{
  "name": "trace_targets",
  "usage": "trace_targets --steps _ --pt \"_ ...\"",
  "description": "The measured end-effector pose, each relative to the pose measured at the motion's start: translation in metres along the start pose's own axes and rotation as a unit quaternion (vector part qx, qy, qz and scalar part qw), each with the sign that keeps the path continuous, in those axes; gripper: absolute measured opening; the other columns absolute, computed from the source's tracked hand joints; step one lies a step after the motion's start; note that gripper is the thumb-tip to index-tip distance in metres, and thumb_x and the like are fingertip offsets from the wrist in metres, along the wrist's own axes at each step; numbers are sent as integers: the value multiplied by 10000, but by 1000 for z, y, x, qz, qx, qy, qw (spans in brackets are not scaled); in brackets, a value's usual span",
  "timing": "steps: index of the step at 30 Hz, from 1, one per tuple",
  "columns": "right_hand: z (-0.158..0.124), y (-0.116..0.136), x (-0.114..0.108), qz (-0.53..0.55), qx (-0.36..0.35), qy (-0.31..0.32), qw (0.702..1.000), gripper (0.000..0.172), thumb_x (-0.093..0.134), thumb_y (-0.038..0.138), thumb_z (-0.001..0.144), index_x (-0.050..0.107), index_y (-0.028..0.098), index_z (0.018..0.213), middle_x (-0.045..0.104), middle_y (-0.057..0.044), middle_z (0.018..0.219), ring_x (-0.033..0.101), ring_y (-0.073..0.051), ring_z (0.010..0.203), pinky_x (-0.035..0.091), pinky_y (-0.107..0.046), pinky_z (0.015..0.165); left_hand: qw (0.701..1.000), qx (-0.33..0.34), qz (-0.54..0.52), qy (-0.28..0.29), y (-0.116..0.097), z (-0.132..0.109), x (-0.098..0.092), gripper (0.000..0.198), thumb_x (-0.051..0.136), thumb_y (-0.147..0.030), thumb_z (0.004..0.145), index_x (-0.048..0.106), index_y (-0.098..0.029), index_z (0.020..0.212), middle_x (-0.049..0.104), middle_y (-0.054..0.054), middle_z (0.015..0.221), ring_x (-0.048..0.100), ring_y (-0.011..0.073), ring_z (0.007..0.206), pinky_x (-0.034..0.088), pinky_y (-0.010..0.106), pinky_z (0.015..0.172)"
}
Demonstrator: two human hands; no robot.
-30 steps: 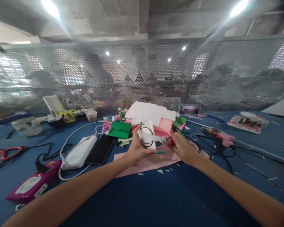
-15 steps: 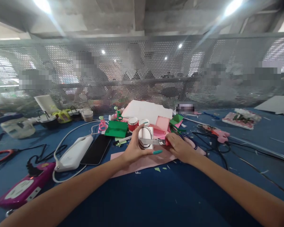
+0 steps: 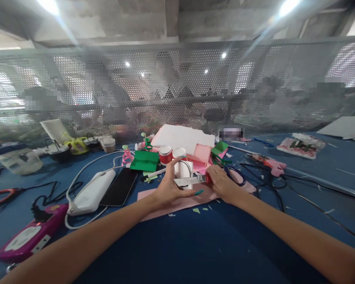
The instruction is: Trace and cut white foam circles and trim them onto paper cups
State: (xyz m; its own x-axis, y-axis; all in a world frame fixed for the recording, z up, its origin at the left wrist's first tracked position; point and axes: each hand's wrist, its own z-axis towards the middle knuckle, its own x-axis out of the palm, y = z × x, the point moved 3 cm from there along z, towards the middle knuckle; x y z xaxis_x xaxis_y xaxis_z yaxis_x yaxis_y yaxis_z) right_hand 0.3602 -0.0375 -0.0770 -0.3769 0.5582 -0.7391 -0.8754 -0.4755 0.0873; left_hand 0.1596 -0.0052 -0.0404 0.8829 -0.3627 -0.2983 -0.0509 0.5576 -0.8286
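Where a blue worktop (image 3: 177,248) spreads out, a pink sheet (image 3: 149,200) lies beneath the left grip (image 3: 167,190) and the right grip (image 3: 222,184), with white paper (image 3: 182,136) heaped beyond them. A purple power strip (image 3: 32,232) lies well left of the left grip, then a white power bank (image 3: 91,193) and, nearer still, a black phone (image 3: 120,187). Green card (image 3: 144,160) sits beyond the left grip, to its left; a pink glue gun (image 3: 275,165) rests well right of the right grip. The right grip is closed around a red-handled knife (image 3: 200,178), its blade pointing left across a white round piece (image 3: 181,168). That piece sits in the left grip, thumb and fingers curved around it; whether the blade touches it cannot be told. Green scraps (image 3: 196,210) lie between the grips, on the near side.
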Motion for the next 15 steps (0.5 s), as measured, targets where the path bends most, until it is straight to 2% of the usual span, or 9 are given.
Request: trace_targets --steps 2,5,10,15 --pt "0 -1 3 6 4 -5 1000 121 433 124 841 402 235 877 514 -75 858 483 -250 826 443 -424 743 1000 15 12 17 0 0 1 998 858 -301 522 306 -255 1352 460 105 1305 482 300 1199 386 486 1051" --pt "1 -2 6 22 -3 -9 1000 94 429 144 861 398 233 861 503 -67 849 471 -238 808 441 -406 741 998 -17 -27 50 -2 -2 3 948 821 -299 588 258 -250 1349 546 68 1119 586 227 971 502 416 887" --pt "4 -5 7 23 -2 -35 999 85 457 197 870 385 240 851 490 -55 820 459 -234 782 442 -404 727 993 -30 -108 24 -13 -4 2 899 802 -254 584 262 -264 1303 524 41 1085 575 173 920 525 315 790" --pt "1 -6 4 12 6 3 1000 125 444 138 849 382 244 866 494 -60 834 467 -241 801 449 -404 725 989 -68 -124 51 -15 -7 4 897 798 -239 603 254 -283 1314 556 12 974 591 147 802 531 289 701"
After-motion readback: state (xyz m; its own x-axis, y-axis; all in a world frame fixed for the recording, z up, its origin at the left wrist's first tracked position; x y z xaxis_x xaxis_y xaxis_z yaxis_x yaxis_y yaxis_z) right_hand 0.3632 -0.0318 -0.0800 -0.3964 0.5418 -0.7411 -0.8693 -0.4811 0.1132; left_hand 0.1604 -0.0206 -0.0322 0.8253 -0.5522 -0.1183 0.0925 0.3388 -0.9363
